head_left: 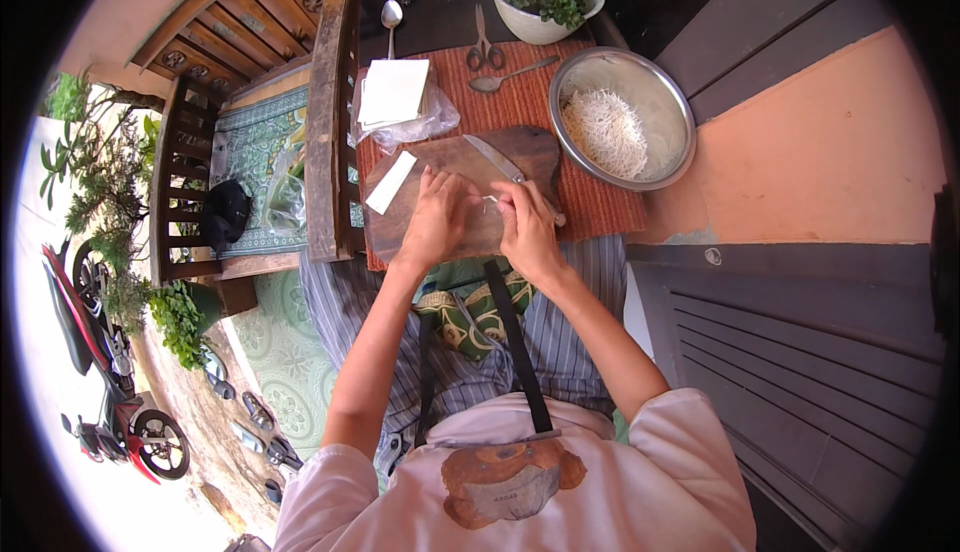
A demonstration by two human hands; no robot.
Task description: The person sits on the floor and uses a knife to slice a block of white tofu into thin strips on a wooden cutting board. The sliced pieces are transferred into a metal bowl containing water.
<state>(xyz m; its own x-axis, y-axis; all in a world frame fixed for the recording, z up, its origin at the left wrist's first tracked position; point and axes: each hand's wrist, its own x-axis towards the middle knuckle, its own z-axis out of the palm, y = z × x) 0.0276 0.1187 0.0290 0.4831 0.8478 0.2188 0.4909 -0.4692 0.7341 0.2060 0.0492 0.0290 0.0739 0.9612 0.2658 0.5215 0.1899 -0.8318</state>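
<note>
Over a dark wooden cutting board (400,222), my left hand (438,214) and my right hand (530,227) are close together with fingers pinched. A small thin white strip (488,199) shows between their fingertips; its exact material is hard to tell. Beside my left hand a wider flat white strip (391,183) lies on the board. A knife (496,159) rests across the board, its blade pointing to the far left and its handle partly hidden by my right hand. At the right, a steel bowl (668,102) holds a heap of fine white shreds (608,134).
Behind the board, white square sheets (393,92) sit on a clear plastic bag (438,117). Two spoons, one upright (391,18) and one sideways (510,74), scissors (484,44) and a potted plant (545,2) stand farther back. A wooden bench (333,122) borders the left.
</note>
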